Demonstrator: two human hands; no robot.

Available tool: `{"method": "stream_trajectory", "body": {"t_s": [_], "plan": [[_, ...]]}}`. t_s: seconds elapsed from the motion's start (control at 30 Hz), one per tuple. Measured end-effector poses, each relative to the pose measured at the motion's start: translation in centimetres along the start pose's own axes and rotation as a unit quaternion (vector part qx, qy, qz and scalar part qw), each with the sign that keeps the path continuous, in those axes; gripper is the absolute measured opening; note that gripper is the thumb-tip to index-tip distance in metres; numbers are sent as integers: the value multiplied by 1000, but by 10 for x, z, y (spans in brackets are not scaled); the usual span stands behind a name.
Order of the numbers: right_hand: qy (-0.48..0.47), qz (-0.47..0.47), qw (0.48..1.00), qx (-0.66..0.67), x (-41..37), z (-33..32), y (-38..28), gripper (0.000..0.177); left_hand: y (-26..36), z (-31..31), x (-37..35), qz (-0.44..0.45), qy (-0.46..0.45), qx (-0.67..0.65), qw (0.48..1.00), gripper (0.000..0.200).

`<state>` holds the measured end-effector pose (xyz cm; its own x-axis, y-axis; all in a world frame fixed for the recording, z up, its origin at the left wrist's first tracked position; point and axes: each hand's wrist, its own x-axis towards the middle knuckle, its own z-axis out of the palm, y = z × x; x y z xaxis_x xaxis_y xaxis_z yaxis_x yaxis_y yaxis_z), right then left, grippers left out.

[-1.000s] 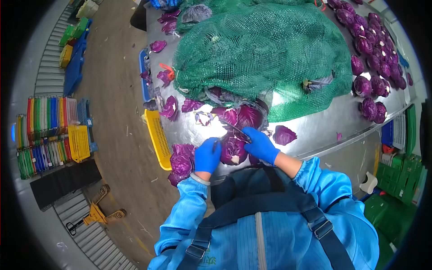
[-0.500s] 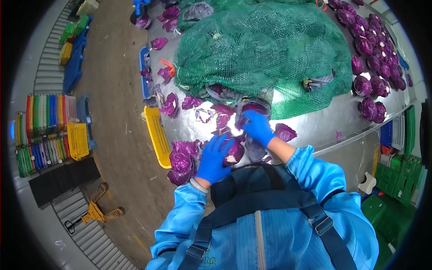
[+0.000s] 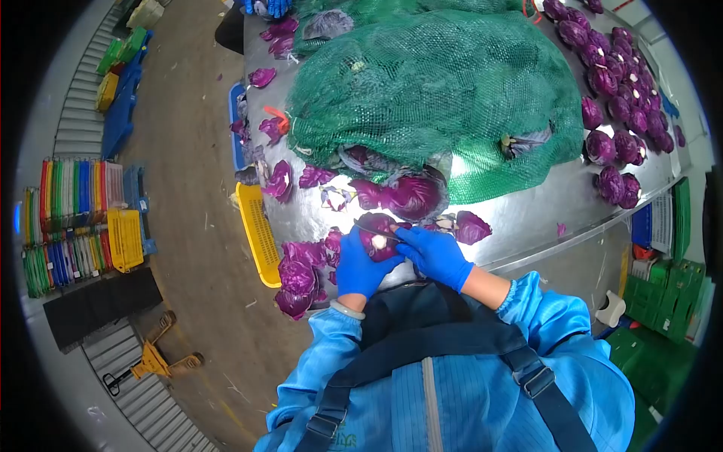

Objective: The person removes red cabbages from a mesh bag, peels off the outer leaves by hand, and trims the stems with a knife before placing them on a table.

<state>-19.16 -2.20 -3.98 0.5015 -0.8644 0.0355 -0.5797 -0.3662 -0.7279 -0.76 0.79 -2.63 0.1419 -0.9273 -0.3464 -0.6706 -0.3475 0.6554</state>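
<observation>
Left hand [image 3: 360, 264], blue-gloved, lower centre of frame: fingers closed round a small purple-red cabbage head [image 3: 374, 241], pale cut stem turned toward the camera. Cabbage head at the near edge of the shiny steel tabletop [image 3: 542, 215], between both hands, just above the dark blue apron.

Right hand [image 3: 435, 255], blue-gloved, just right of the cabbage head: fingers folded shut on a thin dark-bladed knife [image 3: 373, 227], handle hidden inside the glove, blade laid across the upper side of the head, tip toward the left of frame.

Directly beyond the hands, centre of frame: larger round purple cabbage [image 3: 413, 197], half out of the mouth of a big green mesh sack [image 3: 437, 83]. Sack heaped across most of the upper centre, crowding the tabletop behind the hands.

Loose purple leaf [image 3: 472, 226] on the tabletop, just above the right hand.

Heap of torn purple outer leaves [image 3: 297, 275] left of the left hand, spilling over the tabletop edge, beside a yellow slatted plastic crate [image 3: 260, 233].

Upper right: rows of trimmed purple cabbages [image 3: 617, 83].

Far left: multicoloured plastic crates stood on edge [image 3: 75, 203].

Lower left, on the floor: yellow pallet jack [image 3: 154, 361].

Lower right: green crates [image 3: 670, 301].

Top edge: another person's blue-gloved hands [image 3: 267, 6], well apart.
</observation>
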Motion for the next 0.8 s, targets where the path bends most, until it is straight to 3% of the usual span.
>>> {"method": "stream_trajectory", "body": {"t_s": [0.17,0.33,0.43,0.47,0.53,0.6,0.63,0.67,0.8], "plan": [[-68,39,991,-106,1,-5,-2,48,30,6,8,-83,8,82,993,104],[-74,22,978,-192,10,-1,6,52,34,10,11,-85,8,112,990,109],[-47,88,980,-174,27,5,8,45,36,16,10,-88,27,117,989,110],[104,109,988,-24,32,23,30,35,38,17,6,-87,36,121,988,110],[64,126,990,26,48,17,44,30,39,12,3,-103,20,96,990,108],[-5,161,981,112,52,-2,30,30,23,10,4,-38,34,70,996,107],[49,128,984,118,45,9,29,33,11,13,3,-7,42,55,998,106],[56,146,982,110,37,15,29,31,-5,15,2,38,51,-11,998,107],[32,215,976,18,45,16,70,30,-7,15,2,58,55,-13,997,107]]}}
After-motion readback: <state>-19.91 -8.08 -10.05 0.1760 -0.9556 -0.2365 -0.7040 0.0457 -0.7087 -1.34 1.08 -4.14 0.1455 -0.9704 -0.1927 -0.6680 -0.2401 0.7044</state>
